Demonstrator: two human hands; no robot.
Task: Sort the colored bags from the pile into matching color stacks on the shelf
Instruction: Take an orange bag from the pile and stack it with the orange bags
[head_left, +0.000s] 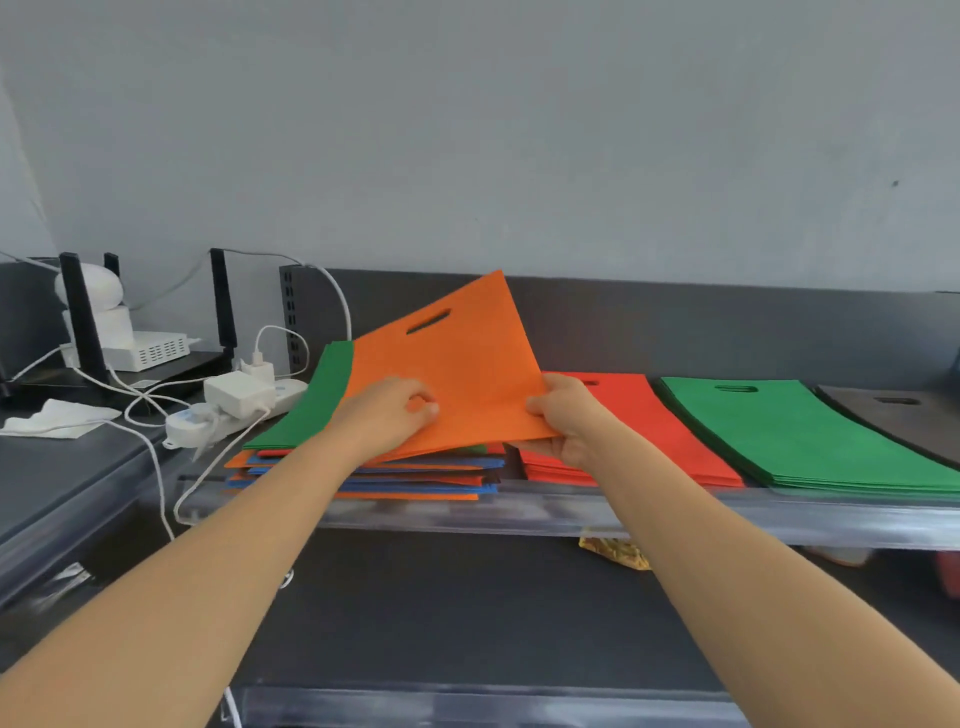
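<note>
Left hand (395, 415) and right hand (566, 421) pinch the orange bag (457, 358), fingers curled (over the pile (363, 480)); lay it flat on the shelf (727, 512), apparently starting fresh.

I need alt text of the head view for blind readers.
The left hand and right hand hold an orange bag tilted above a mixed pile on a shelf. A red stack, a green stack and a dark stack lie to its right.

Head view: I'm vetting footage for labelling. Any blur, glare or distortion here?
In the head view, light is soft and even; the orange bag is sharp; the clear shelf lip looks smeared, with pale reflections; wide-angle distortion slightly bows it.
</note>
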